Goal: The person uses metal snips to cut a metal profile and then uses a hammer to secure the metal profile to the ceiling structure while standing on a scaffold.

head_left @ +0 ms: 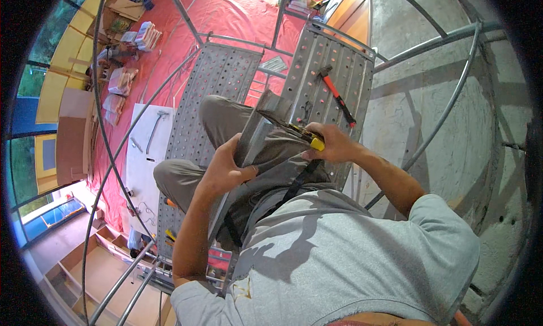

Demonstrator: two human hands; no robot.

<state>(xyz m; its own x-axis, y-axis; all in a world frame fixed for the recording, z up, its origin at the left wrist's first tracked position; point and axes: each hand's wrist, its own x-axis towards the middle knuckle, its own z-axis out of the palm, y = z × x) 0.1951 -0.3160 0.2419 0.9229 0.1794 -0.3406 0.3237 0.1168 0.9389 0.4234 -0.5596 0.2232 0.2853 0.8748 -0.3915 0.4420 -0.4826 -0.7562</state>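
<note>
Across my lap lies a grey metal channel (254, 138), a folded strip with raised edges. My left hand (225, 168) is closed around its side, the thumb toward me. Snips with yellow and black handles (305, 134) are gripped in my right hand (335, 144). Their jaws point at the channel's far end and meet its edge; whether they bite into it I cannot tell. A claw hammer with a red and black handle (336, 95) rests on the perforated metal plank (305, 60), just beyond my right hand.
A second perforated plank (212, 71) runs along the left, with a gap between the two. Scaffold tubes (151, 102) cross on the left, and a curved tube (452, 99) stands before the grey wall (418, 111). Far below, red sheeting (232, 14) covers the floor, beside a white board (141, 156).
</note>
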